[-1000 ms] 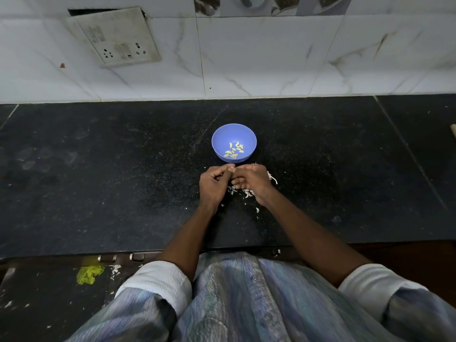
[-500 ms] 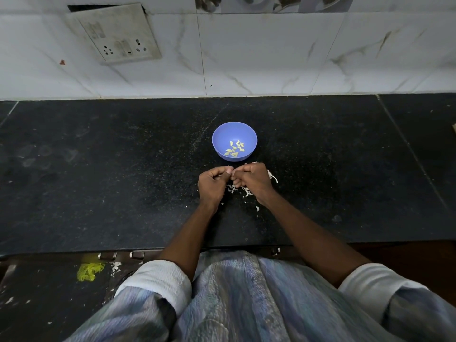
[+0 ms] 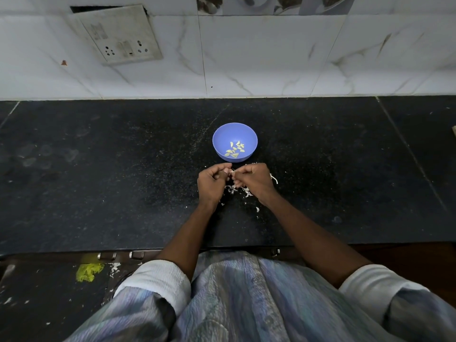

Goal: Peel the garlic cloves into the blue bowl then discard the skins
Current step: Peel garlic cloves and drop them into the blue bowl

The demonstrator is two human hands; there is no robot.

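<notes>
Garlic is the centre of everything: one small pale garlic clove point(image 3: 232, 172) sits between your two hands, pinched at the fingertips, just in front of the round blue plastic bowl point(image 3: 219, 141). Your left hand point(image 3: 212, 182) curls around it with the thumb on top, probably to keep the clove steady. Your right hand point(image 3: 255, 180) is also curled, and its fingertips meet the clove from the other side, I think to pull the thin skin away. The clove is too small and too covered to say how much skin remains on it.

You hold both hands low over the black speckled stone counter point(image 3: 123, 181), near the bowl's front rim, so that a finished clove needs only a short drop. Several peeled yellowish cloves point(image 3: 235, 149) already lie at the bottom of the bowl.

White papery skin pieces point(image 3: 233, 190) lie on the counter under and beside your hands, some at the right of your right hand. It seems you let them fall there to gather them later, so the discarding step is not yet done. Behind the bowl stands the white marble-pattern tile wall point(image 3: 271, 58).
</notes>
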